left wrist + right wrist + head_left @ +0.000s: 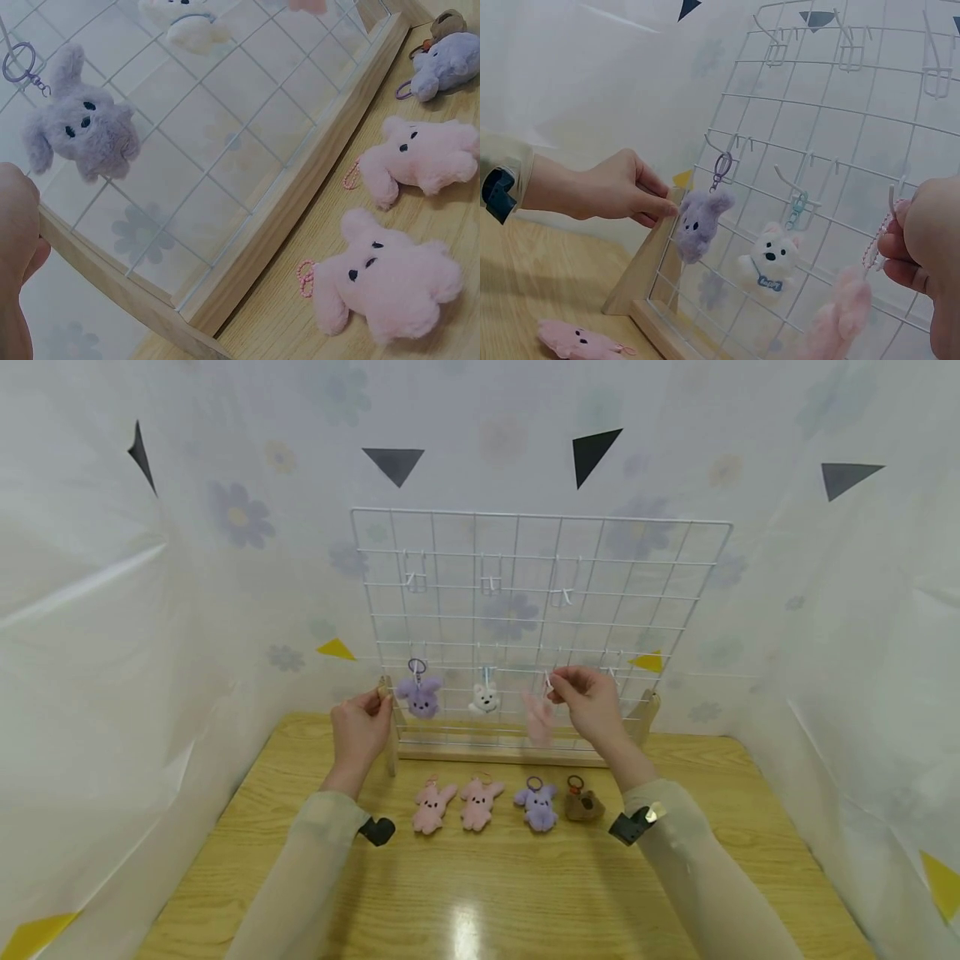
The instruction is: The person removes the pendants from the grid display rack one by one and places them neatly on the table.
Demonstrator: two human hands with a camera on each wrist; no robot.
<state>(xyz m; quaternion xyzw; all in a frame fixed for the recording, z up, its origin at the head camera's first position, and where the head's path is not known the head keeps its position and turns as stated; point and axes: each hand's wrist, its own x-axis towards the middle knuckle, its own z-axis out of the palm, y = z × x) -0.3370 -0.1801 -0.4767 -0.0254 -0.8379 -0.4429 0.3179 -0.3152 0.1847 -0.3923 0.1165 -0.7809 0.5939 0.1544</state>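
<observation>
My right hand (592, 702) pinches the pink bead chain (876, 244) of a pink plush keychain (538, 718) at a white hook in the lower row of a white wire grid rack (495, 616). This plush dangles, blurred in the head view. At the rack's left end, my left hand (360, 731) holds the top of the wooden side post (646, 266) between thumb and fingers. A purple plush keychain (420, 696) and a white bear keychain (484, 697) hang from hooks to the left of my right hand.
Before the rack on the wooden table (465, 885) lie two pink plush keychains, one left (431, 808) and one right (478, 803), a purple one (538, 808) and a brown one (583, 805). Bare hooks (491, 583) line the grid's upper row. Patterned sheeting (247, 585) surrounds the table.
</observation>
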